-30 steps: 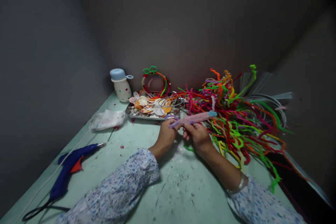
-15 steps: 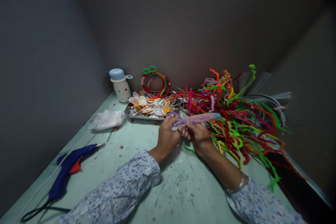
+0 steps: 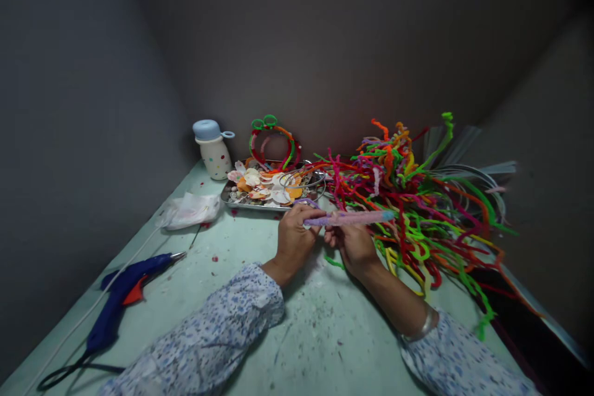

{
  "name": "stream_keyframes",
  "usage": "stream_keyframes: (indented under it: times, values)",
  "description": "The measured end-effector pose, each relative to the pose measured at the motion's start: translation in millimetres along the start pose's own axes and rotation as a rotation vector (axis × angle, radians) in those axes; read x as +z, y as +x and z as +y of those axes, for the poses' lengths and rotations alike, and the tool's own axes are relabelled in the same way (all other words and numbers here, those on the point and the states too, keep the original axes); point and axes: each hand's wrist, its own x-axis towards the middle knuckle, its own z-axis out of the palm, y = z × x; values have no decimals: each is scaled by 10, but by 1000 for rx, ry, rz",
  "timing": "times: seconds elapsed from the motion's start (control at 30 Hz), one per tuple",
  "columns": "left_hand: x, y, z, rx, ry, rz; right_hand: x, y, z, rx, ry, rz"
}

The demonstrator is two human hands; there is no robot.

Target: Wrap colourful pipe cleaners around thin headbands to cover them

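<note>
My left hand (image 3: 296, 240) and my right hand (image 3: 353, 244) both pinch a fuzzy stick (image 3: 352, 218), pink and purple with a pale blue tip at its right end. It lies almost level just above the table. My left fingers grip its purple left end; my right fingers hold it from below near the middle. A short green piece (image 3: 332, 262) lies on the table under my hands.
A big tangle of coloured pipe cleaners (image 3: 408, 198) fills the right side. Behind my hands stands a metal tray (image 3: 232, 200) of shells. A polka-dot bottle (image 3: 212, 150), a bent pipe-cleaner hoop (image 3: 273, 139), a plastic bag (image 3: 190, 211) and a blue glue gun (image 3: 125, 288) are at the left.
The stick has shifted right and levelled out from a slight upward tilt. My left hand has closed further over its left end.
</note>
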Motion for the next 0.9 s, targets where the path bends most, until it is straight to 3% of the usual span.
stream_keyframes:
  times: [0.27, 0.5, 0.9]
  values:
    - [-16, 28, 29, 4, 2, -4, -43, 37, 69, -82, -122, 13]
    - [7, 25, 16, -60, -29, 17, -48, 72, 77, -43, -149, 70]
    - [-4, 38, 19, -92, 32, -72, -54, 57, 53, -92, -208, 92]
